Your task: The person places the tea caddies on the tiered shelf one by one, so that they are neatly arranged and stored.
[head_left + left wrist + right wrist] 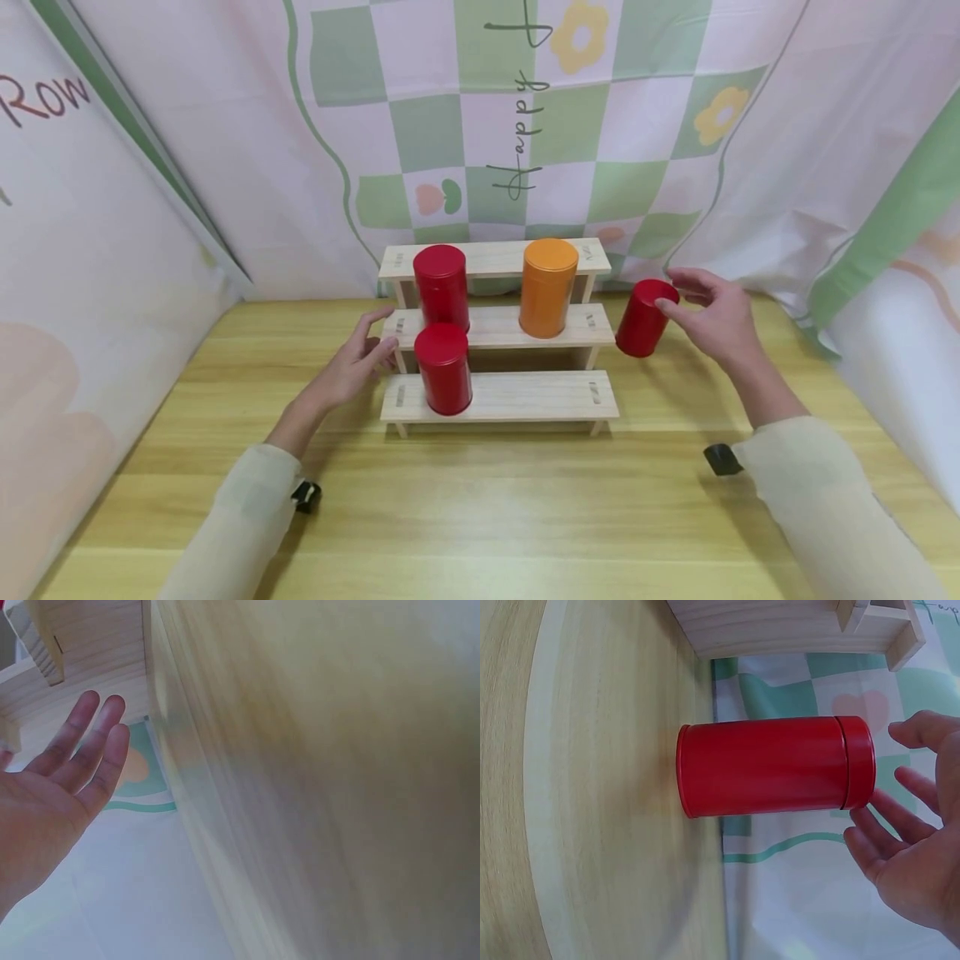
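On the right, a red canister (647, 320) with a fitted lid stands on the table beside a wooden stepped rack. My right hand (708, 317) is at its top, fingers spread and loosely bent; in the right wrist view the fingertips (862, 817) are right at the lid's edge and the thumb is apart from it. My left hand (352, 362) is by the rack's left end, its fingers loosely extended near the middle step (495, 327) and holding nothing. On that step stand another red canister (442, 287) and an orange canister (550, 287). A third red canister (444, 368) stands on the lowest step (536, 397).
The rack's top step (491, 260) is behind the canisters. The wood-grain table (480, 508) extends in front and to both sides. A printed checkered curtain (427, 125) hangs close behind, with white cloth (97, 250) at the left side.
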`<state>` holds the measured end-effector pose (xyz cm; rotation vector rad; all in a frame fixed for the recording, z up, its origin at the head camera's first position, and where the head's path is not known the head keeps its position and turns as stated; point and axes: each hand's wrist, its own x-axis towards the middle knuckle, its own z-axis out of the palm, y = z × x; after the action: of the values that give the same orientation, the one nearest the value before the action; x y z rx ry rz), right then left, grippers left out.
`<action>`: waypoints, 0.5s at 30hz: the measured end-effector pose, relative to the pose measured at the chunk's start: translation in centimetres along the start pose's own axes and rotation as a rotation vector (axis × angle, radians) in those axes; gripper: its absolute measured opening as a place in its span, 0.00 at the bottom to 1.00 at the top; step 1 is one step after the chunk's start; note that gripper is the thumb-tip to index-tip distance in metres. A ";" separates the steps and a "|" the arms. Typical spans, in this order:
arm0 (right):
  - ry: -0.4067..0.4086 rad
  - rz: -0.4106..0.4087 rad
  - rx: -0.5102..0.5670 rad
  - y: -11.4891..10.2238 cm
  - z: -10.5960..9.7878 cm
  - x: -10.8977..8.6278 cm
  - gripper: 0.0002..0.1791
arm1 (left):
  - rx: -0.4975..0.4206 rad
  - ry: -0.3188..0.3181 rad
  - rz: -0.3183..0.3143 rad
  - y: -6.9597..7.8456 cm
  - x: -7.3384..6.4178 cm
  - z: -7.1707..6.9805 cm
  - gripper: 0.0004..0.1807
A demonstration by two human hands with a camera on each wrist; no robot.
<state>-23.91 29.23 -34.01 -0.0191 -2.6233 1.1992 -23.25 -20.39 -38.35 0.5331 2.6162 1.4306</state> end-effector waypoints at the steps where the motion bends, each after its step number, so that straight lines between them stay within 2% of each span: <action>1: -0.004 0.003 -0.005 0.1 0.0 0.1 0.32 | 0.003 0.000 0.000 0.0 0.0 0.0 0.29; 15: -0.090 0.104 0.047 0.9 0.6 0.6 0.38 | 0.005 0.001 -0.011 0.1 0.0 0.0 0.29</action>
<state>-24.72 29.45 -34.88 -0.0956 -2.6998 1.3250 -23.24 -20.35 -38.29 0.5177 2.6207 1.4217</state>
